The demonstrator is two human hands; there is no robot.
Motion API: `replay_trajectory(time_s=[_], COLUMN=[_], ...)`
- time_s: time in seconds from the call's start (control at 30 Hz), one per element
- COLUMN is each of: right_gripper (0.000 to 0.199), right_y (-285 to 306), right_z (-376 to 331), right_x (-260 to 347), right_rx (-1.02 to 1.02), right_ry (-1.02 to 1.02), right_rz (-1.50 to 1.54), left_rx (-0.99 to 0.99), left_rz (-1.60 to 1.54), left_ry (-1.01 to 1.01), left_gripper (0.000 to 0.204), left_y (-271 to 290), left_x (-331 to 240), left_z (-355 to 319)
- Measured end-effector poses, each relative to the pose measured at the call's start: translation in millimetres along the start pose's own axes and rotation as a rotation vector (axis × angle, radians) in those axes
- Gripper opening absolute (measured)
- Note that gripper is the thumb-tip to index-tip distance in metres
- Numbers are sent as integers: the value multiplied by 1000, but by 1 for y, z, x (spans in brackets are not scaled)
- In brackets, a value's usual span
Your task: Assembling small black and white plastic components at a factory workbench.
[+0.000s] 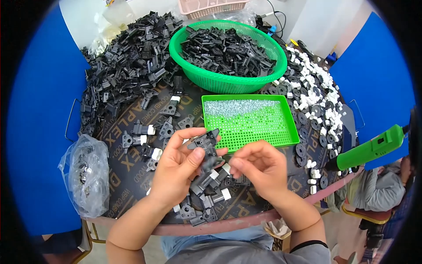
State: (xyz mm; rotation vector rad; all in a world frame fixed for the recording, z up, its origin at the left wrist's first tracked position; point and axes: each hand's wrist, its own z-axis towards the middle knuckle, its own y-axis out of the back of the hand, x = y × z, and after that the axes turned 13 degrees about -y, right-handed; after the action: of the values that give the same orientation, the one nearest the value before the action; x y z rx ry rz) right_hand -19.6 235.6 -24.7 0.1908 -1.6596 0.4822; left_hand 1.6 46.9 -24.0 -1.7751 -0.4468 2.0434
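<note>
Head view: left hand (176, 169) grips a black plastic bracket (205, 141), held above the table (132, 207) just in front of the green tray (285, 132). Right hand (259, 169) is curled with fingertips pinched at the bracket's lower end; whatever it pinches is hidden. Bracket's bottom blends into the parts pile (206, 193) below. Green power tool (373, 147) partly cut off at the right.

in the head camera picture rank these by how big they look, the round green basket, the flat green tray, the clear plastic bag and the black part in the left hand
1. Round green basket
2. Flat green tray
3. Clear plastic bag, nearer the fisheye rim, so its rank against the tray is unsure
4. Black part held in the left hand, clearly smallest
</note>
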Motion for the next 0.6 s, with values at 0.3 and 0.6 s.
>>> replay_trajectory(time_s=[0.3, 0.6], right_gripper=[17, 27], right_y=[-13, 4], right_z=[23, 15], right_x=[-42, 1], right_rx=[-175, 320], right_ry=[123, 275], right_rz=[-128, -1021], left_rx=[-222, -258], left_rz=[75, 159], left_ry=[-172, -308], left_gripper=[34, 36], left_y=[-13, 8], left_x=[12, -19], left_z=[2, 10])
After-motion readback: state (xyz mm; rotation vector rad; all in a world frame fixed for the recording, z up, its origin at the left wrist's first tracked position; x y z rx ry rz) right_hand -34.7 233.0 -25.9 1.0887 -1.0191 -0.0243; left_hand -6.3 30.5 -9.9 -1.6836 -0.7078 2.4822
